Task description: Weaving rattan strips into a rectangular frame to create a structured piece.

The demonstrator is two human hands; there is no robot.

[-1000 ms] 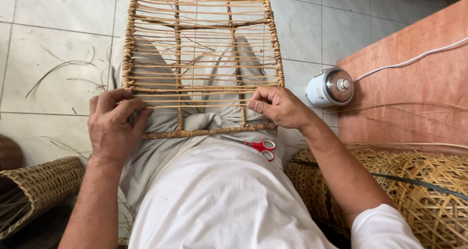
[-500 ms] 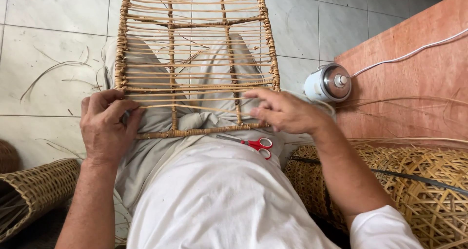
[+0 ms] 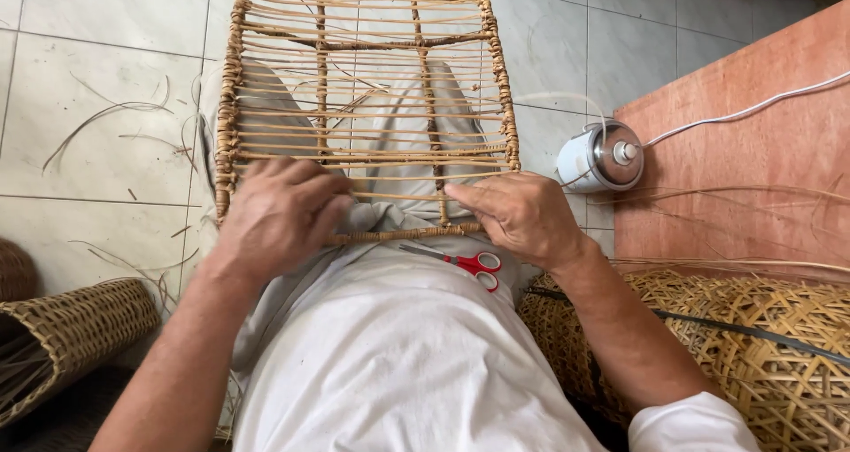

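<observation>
Both hands rest on the tan rectangular rattan frame (image 3: 363, 107): left hand (image 3: 279, 213) fingers curled together, right hand (image 3: 522, 217) pinching a crosswise strand just beyond its fingertips.

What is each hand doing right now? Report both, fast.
Left hand: fingers curled, gripping the near edge of the rectangular woven rattan frame.
Right hand: fingers pinched on a thin rattan strand of that frame.

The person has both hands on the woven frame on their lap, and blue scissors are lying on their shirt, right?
Not quite: the scissors have red handles, not blue. The head view shows them lying on the shirt, while the left hand and right hand rest on the woven frame.
</observation>
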